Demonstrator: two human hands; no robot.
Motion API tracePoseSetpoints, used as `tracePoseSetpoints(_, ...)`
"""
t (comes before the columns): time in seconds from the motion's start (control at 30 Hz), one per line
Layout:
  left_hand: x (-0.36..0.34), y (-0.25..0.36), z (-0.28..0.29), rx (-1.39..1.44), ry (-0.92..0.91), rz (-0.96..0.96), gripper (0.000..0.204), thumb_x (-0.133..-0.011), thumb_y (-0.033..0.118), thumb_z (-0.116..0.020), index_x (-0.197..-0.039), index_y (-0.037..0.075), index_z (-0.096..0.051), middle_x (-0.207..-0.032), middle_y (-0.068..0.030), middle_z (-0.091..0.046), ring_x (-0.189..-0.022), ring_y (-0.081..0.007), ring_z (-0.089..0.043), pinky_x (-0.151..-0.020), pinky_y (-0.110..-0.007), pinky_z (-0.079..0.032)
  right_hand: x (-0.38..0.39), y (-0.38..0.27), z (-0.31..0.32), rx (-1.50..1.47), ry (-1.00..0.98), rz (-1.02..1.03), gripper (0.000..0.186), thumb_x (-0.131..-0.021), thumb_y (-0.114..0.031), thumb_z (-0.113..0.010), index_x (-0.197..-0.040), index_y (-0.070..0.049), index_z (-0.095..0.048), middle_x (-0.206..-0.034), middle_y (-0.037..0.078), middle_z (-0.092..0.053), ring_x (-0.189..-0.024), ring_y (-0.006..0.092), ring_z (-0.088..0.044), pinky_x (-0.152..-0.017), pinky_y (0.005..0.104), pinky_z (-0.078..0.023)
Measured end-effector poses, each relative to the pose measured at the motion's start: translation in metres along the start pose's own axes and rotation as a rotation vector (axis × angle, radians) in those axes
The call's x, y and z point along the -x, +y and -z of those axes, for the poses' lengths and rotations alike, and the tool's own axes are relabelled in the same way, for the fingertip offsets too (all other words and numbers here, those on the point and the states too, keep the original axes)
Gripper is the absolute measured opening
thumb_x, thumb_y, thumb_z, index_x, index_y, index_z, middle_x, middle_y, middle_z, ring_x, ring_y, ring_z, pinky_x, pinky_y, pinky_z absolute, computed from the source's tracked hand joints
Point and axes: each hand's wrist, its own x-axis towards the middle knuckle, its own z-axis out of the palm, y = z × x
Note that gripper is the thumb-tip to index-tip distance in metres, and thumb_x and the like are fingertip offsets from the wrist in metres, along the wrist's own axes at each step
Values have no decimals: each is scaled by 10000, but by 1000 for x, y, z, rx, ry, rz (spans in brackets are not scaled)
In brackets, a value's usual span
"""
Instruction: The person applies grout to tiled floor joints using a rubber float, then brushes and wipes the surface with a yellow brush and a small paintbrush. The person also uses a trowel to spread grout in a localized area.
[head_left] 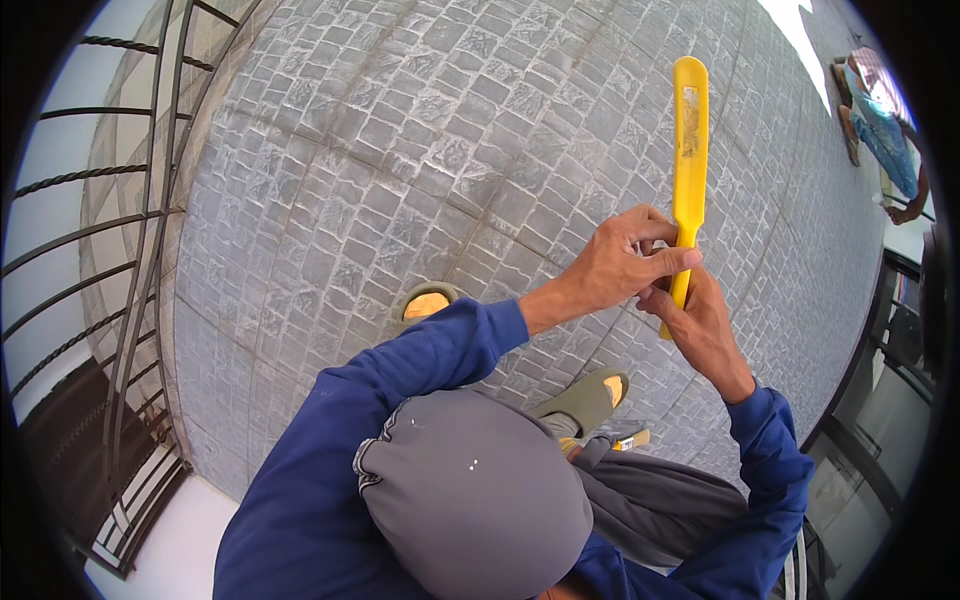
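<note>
A long, flat yellow plastic tool (690,150) with a rounded far end stands out ahead of me; its exact kind I cannot make out. Dark smudges mark a pale patch on its face. My left hand (635,262) pinches its narrower near part, thumb across the front. Just below, my right hand (697,315) grips the same narrow part with thumb and fingers. The two hands nearly touch, and the fingers partly cover the tool's near part.
Grey paving (420,150) lies under my sandals. A small brush-like object (632,440) rests beside my right foot. Metal railing (150,200) curves along the left. Another person (880,110) in jeans is at the far right. A grey cap (470,490) blocks the lower middle.
</note>
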Motion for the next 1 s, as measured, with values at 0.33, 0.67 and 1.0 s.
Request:
tracePoseSetpoints(0.33,30,8,86,-662,-328,531,336,-914,330,-729,-828,6,-731,-775,-36,-668,-691,-105,-537,-614,-290,-423,72,145,58,266,329,-182,382,-989,-407,-605,-983,-27,-640,-700,59,-505,-633,166,-477,-589,355,-388)
tracePoseSetpoints(0.67,24,72,125,-915,-296,293,238,-899,277,-750,-893,39,-755,-811,-45,-706,-730,-131,-574,-668,-307,-452,102,263,-20,251,328,-126,343,-1009,-401,-588,-1026,-60,-620,-760,125,-619,-657,275,-592,-613,394,-442)
tracePoseSetpoints(1.0,88,129,53,-394,-643,812,200,-921,211,-733,-924,11,-740,-843,-100,-719,-796,-234,-681,-746,-356,-520,91,324,2,336,202,7,327,-989,-397,-620,-1007,-71,-638,-764,131,-669,-621,292,-637,-578,391,-480)
